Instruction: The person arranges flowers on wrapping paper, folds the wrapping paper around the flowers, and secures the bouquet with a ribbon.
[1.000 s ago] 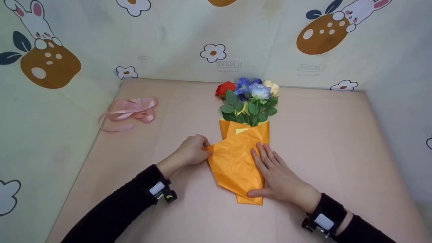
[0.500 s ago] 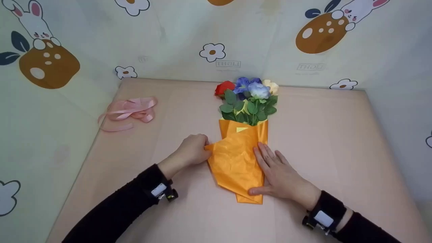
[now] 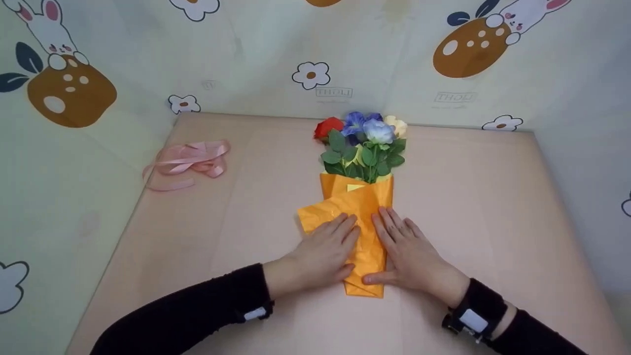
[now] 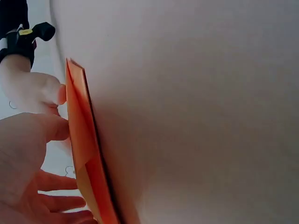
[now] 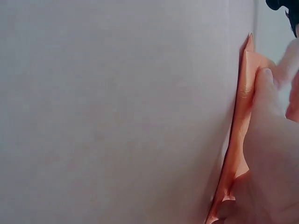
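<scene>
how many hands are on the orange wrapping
2: the left hand lies on the left side of the orange wrapping, the right hand at its right edge.

Rabbit-printed walls rise behind a pinkish table.

Both hands rest on orange wrapping around flowers, pink ribbon lying well apart.

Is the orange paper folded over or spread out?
Folded: the orange paper overlaps itself in layers below the flowers, with one corner jutting out sideways.
</scene>
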Demonstrator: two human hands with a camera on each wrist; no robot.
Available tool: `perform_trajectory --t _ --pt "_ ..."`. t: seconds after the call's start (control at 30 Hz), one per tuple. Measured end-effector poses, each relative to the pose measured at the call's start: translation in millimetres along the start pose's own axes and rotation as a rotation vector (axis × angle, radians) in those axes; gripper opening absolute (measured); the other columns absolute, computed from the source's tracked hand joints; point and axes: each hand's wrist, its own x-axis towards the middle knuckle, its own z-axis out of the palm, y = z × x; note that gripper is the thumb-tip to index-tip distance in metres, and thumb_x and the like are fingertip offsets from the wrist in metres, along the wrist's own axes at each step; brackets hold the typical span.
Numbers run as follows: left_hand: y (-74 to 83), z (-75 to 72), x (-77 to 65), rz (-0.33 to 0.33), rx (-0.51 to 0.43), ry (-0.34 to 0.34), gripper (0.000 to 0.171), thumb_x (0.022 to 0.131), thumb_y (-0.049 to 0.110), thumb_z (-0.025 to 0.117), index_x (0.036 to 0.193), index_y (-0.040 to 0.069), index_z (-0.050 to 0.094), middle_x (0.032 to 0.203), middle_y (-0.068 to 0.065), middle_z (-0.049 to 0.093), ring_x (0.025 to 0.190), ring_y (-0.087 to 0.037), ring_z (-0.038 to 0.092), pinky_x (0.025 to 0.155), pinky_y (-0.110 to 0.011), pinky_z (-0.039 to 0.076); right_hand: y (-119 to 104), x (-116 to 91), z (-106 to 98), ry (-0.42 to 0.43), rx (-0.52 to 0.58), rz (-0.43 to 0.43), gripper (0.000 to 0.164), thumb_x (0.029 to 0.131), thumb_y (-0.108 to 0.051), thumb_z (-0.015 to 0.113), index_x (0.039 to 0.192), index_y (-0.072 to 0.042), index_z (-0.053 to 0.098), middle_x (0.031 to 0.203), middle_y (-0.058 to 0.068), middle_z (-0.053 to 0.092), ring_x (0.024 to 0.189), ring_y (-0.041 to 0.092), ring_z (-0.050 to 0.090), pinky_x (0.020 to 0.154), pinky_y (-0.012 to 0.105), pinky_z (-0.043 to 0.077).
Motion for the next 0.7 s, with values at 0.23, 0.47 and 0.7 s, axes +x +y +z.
perform_trajectory --t 0.23,0.47,0.7 --pt "-9.3 3.1 3.4 -0.107 -0.022 -0.08 0.091 0.099 0.062 0.058 0.16 0.0 0.032 0.167 -0.022 0.027 0.153 -0.041 0.027 0.12 -0.051 0.035 6.7 0.3 -2.1 0.007 0.064 -0.018 0.118 0.088 -0.084 0.049 0.166 -0.003 0.01 0.172 0.021 0.001 0.159 0.039 0.005 0.122 0.064 0.019" --pt "-7.0 -3.0 5.9 -0.013 -0.015 -0.106 0.088 0.1 0.054 0.062 0.161 0.0 0.029 0.17 -0.019 0.021 0.157 -0.034 0.021 0.121 -0.048 0.034 21.4 13.6 -12.1 0.039 0.099 -0.046 0.106 0.097 -0.073 0.048 0.164 0.001 0.013 0.172 0.022 0.005 0.158 0.041 0.008 0.122 0.063 0.02" --pt "0.6 -5.2 8.8 0.165 -0.025 -0.1 0.08 0.106 0.051 0.052 0.162 0.0 0.028 0.171 -0.017 0.02 0.158 -0.031 0.017 0.124 -0.045 0.026 38.9 30.4 -18.5 0.017 0.118 -0.048 0.104 0.099 -0.074 0.043 0.165 0.0 0.011 0.172 0.018 0.007 0.159 0.038 0.01 0.122 0.064 0.019"
